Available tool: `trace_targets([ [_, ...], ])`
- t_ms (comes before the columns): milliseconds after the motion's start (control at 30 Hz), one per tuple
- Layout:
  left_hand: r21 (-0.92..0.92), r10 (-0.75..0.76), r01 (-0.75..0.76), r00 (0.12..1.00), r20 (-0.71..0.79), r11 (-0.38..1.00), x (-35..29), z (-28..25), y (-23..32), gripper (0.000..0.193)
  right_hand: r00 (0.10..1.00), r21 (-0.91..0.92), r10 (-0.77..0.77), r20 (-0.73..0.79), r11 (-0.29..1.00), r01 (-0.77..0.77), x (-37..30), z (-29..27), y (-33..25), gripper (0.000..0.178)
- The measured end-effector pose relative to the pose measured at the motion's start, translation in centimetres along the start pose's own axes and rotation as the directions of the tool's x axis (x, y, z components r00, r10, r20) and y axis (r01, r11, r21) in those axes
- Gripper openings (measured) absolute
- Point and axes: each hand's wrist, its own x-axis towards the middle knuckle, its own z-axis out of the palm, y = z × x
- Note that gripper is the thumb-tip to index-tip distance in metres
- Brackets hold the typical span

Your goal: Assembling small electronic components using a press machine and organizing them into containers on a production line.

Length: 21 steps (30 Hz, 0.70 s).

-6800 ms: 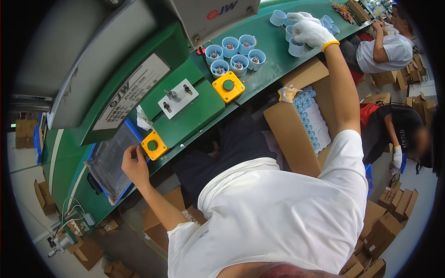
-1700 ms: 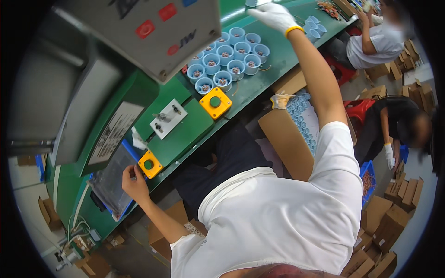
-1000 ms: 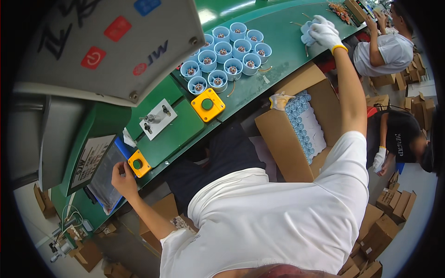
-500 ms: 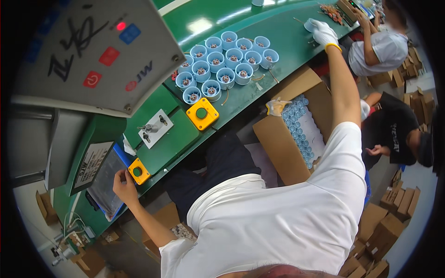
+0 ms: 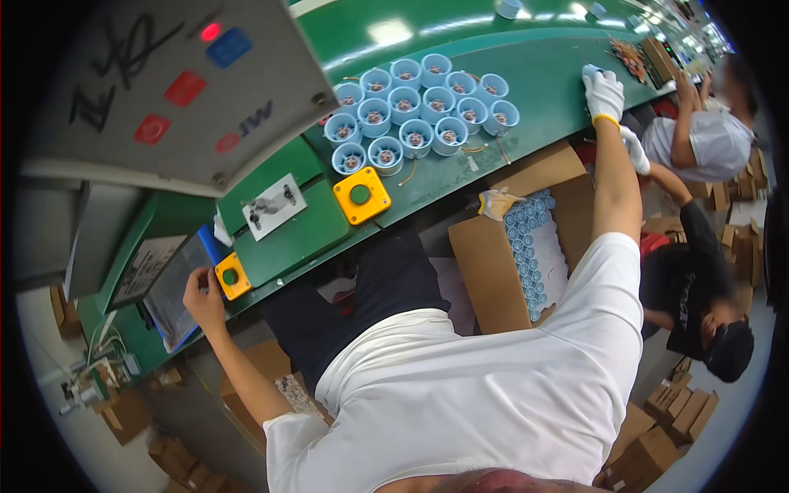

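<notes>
My bare left hand [image 5: 204,297] is at the table's near left edge. Its fingers are bent together against the side of a small yellow push-button box [image 5: 233,276] with a green button. Far to the right, my right hand [image 5: 606,95], in a white glove with a yellow cuff, is closed around a light blue cup-shaped housing [image 5: 589,71], mostly hidden by the fingers. Several more light blue housings [image 5: 404,100] stand upright in a group at the table's middle, with metal-coloured parts inside. A white fixture plate [image 5: 274,206] lies between the two button boxes.
A second yellow button box [image 5: 362,195] sits right of the fixture. The grey machine panel [image 5: 177,90] overhangs at upper left. Below the table an open carton [image 5: 491,275] holds light blue parts. A co-worker's gloved hand [image 5: 635,151] is close to my right forearm; another person sits beyond.
The view has shifted. My right hand has moved farther right along the table with the housing. The co-worker in black has stretched an arm toward the table. My left hand stays by the button box.
</notes>
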Motion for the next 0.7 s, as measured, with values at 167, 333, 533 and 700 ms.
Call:
trace_targets([
  [167,0.010,0.014,-0.014,1.000,0.016,1.000,1.2,0.5,1.1,0.012,0.994,0.068,-0.092,0.051,0.994,0.089,0.4,1.5,3.7,0.035],
  [333,-0.028,0.065,-0.065,0.998,-0.007,0.997,1.3,0.9,1.4,0.010,0.998,0.227,-0.048,0.037,0.973,0.038,-0.3,1.4,4.1,0.046],
  [533,-0.032,0.060,-0.061,0.998,-0.024,0.998,0.7,0.5,0.8,0.010,0.738,0.354,-0.247,-0.628,0.754,0.553,-6.3,-14.6,-9.5,0.032],
  [700,-0.021,0.137,-0.138,0.990,-0.026,0.990,0.8,0.7,1.6,0.009,0.435,0.452,-0.663,-0.609,0.161,0.877,-17.3,-22.8,-21.2,0.022],
])
